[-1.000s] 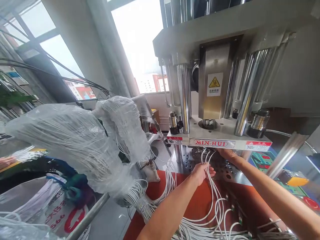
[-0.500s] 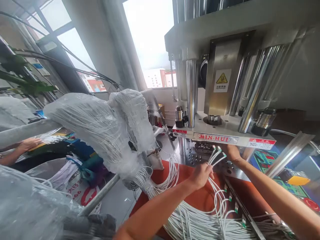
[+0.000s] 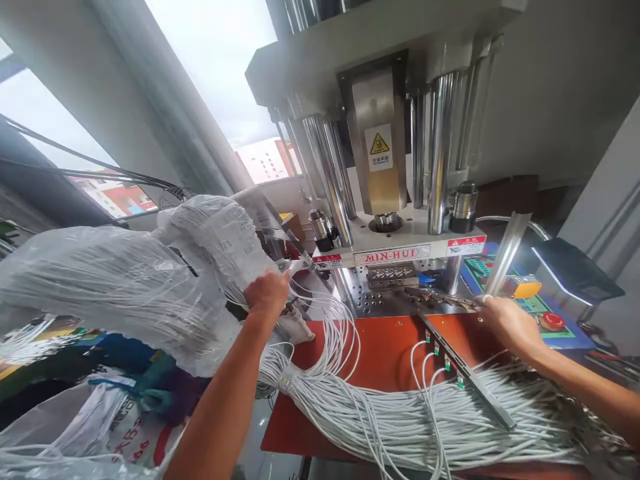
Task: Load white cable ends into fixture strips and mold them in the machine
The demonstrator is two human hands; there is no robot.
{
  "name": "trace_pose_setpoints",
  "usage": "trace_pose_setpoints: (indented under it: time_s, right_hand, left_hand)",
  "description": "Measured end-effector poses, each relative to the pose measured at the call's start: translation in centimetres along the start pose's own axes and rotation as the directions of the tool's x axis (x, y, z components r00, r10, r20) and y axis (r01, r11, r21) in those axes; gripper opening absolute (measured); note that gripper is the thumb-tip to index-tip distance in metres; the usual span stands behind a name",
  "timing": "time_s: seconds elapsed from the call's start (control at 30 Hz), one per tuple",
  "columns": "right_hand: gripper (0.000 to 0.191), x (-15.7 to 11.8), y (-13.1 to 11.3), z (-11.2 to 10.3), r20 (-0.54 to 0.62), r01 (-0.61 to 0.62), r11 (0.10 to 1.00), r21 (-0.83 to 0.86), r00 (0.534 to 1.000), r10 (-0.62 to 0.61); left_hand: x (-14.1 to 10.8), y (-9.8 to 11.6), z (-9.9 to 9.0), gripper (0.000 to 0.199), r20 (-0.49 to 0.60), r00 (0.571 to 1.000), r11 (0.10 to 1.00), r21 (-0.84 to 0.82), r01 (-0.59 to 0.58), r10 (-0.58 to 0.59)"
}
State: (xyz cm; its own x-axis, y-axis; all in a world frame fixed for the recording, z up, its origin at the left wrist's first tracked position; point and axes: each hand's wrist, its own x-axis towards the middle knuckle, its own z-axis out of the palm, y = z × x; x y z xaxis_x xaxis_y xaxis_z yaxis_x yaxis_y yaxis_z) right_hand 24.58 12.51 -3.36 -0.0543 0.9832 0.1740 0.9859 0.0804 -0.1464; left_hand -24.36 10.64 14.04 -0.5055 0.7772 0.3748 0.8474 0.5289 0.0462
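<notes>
My left hand [image 3: 269, 293] is closed at the left of the press, beside the plastic-wrapped cable bundle [image 3: 215, 233]. White cables [image 3: 340, 333] trail away from its fingers toward the red table; their ends are hidden. On the right, my right hand [image 3: 510, 327] is closed around the near end of a long, thin metal tool [image 3: 443, 298], whose exact kind is unclear. Its far end points at the metal mould block [image 3: 393, 275] on the press bed. A metal strip [image 3: 470, 377] lies on the table, with several green-ended cable connectors [image 3: 447, 363] along its left side.
The press [image 3: 385, 133] stands over the bed, with a hot-surface label on its ram. A control panel with a red button [image 3: 552, 321] is at the right. Bundled white cables [image 3: 400, 420] cover the table front. Another wrapped bundle [image 3: 115, 287] hangs left.
The view has turned right. My left hand has moved left from the bed front, taking cables with it. My right hand has come out from under the press and now holds the metal tool.
</notes>
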Motion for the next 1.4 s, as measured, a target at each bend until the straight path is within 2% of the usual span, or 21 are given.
trace_pose_setpoints:
  time_s: [0.03,0.07,0.1,0.13,0.17,0.2,0.23,0.27,0.37,0.43,0.47,0.57,0.63,0.77,0.83,0.9,1.0,1.13,1.2,1.27,1.4]
  right_hand:
    - [0.026,-0.6,0.8,-0.1,0.006,0.007,1.0,-0.019,1.0,-0.007]
    - [0.026,-1.0,1.3,-0.3,0.019,0.011,0.999,-0.034,1.0,-0.01]
    - [0.026,-1.2,1.6,-0.4,0.038,0.009,0.999,-0.043,0.999,-0.007]
    - [0.025,-1.3,1.7,-0.4,0.064,0.006,0.999,-0.045,0.998,-0.003]
    - [0.025,-1.2,1.6,-0.5,0.096,0.008,0.999,-0.038,0.995,-0.005]
    - [0.025,-1.1,1.3,-0.5,0.128,0.012,1.0,-0.027,0.992,-0.009]
    - [0.025,-0.8,0.9,-0.5,0.158,0.021,1.0,-0.021,0.987,-0.017]
    - [0.025,-0.6,0.4,-0.4,0.177,0.035,0.999,-0.025,0.984,-0.03]
    - [0.021,0.3,-1.4,-0.4,0.171,0.095,0.992,-0.083,0.982,-0.08]
    - [0.016,0.9,-2.4,-0.4,0.16,0.129,0.985,-0.116,0.981,-0.11]
    - [0.016,1.1,-2.8,-0.5,0.161,0.142,0.982,-0.121,0.979,-0.122]
    - [0.018,0.9,-3.7,-1.0,0.174,0.157,0.98,-0.124,0.975,-0.135]
    - [0.024,-0.4,-4.3,-1.8,0.18,0.176,0.98,-0.091,0.971,-0.158]
    - [0.071,-5.3,-6.3,-3.4,0.181,0.304,0.937,0.169,0.925,-0.333]
    - [0.076,-7.7,-7.4,-3.5,0.223,0.312,0.936,0.162,0.913,-0.343]
    - [0.07,-9.2,-8.1,-2.8,0.229,0.309,0.948,0.074,0.92,-0.318]
    - [0.062,-10.3,-8.4,-0.9,0.106,0.362,0.932,-0.009,0.927,-0.359]
    - [0.056,-9.9,-7.8,1.0,-0.004,0.437,0.899,0.004,0.899,-0.437]
    - [0.054,-8.2,-7.3,1.0,-0.024,0.478,0.878,-0.012,0.878,-0.478]
    - [0.045,-5.1,-7.1,0.4,-0.046,0.519,0.853,-0.059,0.852,-0.522]
    - [0.028,3.6,-7.8,-1.4,-0.053,0.591,0.8,-0.103,0.8,-0.598]
  left_hand:
    - [-2.2,0.9,0.0,0.043,-0.116,0.987,0.992,-0.054,-0.115,0.108]
    - [-4.5,2.0,-0.1,0.038,-0.217,0.943,0.952,-0.119,-0.281,0.251]
    - [-6.9,3.5,0.0,0.033,-0.275,0.86,0.854,-0.185,-0.486,0.429]
    - [-9.2,5.2,0.3,0.028,-0.292,0.739,0.699,-0.247,-0.672,0.607]
    - [-11.2,7.1,0.7,0.024,-0.277,0.586,0.506,-0.312,-0.804,0.761]
    - [-12.8,9.1,1.4,0.025,-0.253,0.435,0.323,-0.383,-0.865,0.864]
    - [-14.0,11.1,2.4,0.028,-0.23,0.329,0.199,-0.452,-0.87,0.916]
    - [-14.7,13.0,3.5,0.032,-0.2,0.275,0.136,-0.518,-0.844,0.94]
    - [-15.1,17.2,7.0,0.045,-0.033,0.137,0.084,-0.64,-0.764,0.99]
    - [-14.6,18.5,8.7,0.046,0.06,0.051,0.078,-0.656,-0.751,0.997]
    - [-14.4,18.8,9.3,0.045,0.078,0.028,0.073,-0.654,-0.753,0.997]
    - [-13.9,19.0,10.2,0.039,0.029,0.017,0.032,-0.66,-0.75,0.999]
    - [-13.8,18.9,10.7,0.036,-0.027,-0.002,-0.02,-0.683,-0.73,1.0]
    - [-13.6,18.8,11.9,0.039,-0.096,-0.029,-0.09,-0.727,-0.681,0.995]
    - [-13.5,18.8,12.4,0.039,-0.117,-0.015,-0.097,-0.736,-0.67,0.993]
    - [-13.5,18.6,12.7,0.039,-0.123,0.011,-0.083,-0.731,-0.677,0.992]
    - [-13.8,18.0,12.6,0.038,-0.105,0.056,-0.035,-0.711,-0.702,0.993]
    - [-13.8,16.8,12.0,0.036,-0.057,0.109,0.04,-0.687,-0.726,0.992]
    - [-13.2,16.5,11.8,0.036,-0.052,0.186,0.104,-0.668,-0.737,0.981]
    - [-11.9,16.4,11.6,0.038,-0.073,0.319,0.2,-0.642,-0.74,0.945]
    - [-7.9,17.0,12.1,0.038,-0.111,0.59,0.417,-0.605,-0.678,0.799]
